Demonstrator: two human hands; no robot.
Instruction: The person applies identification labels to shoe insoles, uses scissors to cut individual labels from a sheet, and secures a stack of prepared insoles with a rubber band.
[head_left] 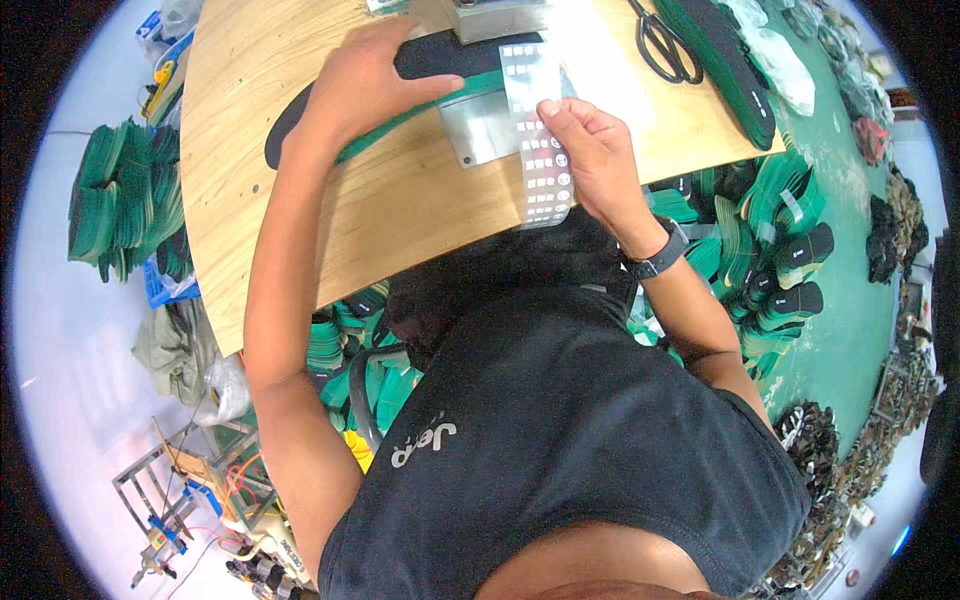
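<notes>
A black insole with a green edge [440, 58] lies on the wooden table, partly under a metal press head [500, 20]. My left hand [365, 80] rests on the insole, thumb stretched along its green edge and fingers reaching toward the far side. My right hand [590, 140] pinches a translucent strip of white printed transfer labels [545, 185]. The strip's far end lies over the insole beside the press head, and its near end curls down past the table's edge. Below the insole sits a flat metal plate [480, 130], partly covered by the strip.
Black-handled scissors [665, 50] and a stack of black and green insoles [725, 80] lie on the table at the right. Bundled insoles [790, 270] are heaped below the table's right side. Another pile of green insoles [125, 200] stands at the left.
</notes>
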